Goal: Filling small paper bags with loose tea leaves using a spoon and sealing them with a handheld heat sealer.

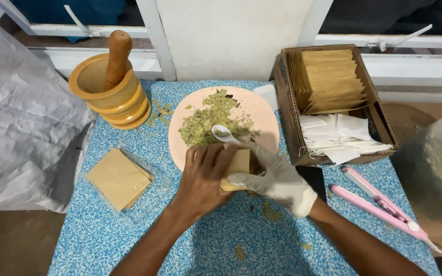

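Both hands pinch one brown paper pouch point(237, 168) in their grip: our bare left hand point(203, 179), our gloved right hand point(277, 181) (white spoon point(224, 134) too), beside the pink plate point(262, 115) of crushed leaves point(208, 122) on the counter point(129, 230).

Blue-white speckled table point(129, 240); pale pink plate point(262, 120) w/ green dried leaves point(205, 122); tan paper sachet point(239, 163); white glove on right hand point(277, 179); pink sealer point(384, 207).

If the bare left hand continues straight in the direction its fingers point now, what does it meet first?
The left hand points away from the person, towards the pink plate. It would probably first meet the white spoon at the near edge of the dried leaves. Its fingertips already touch the small tan packet; depth is unclear.
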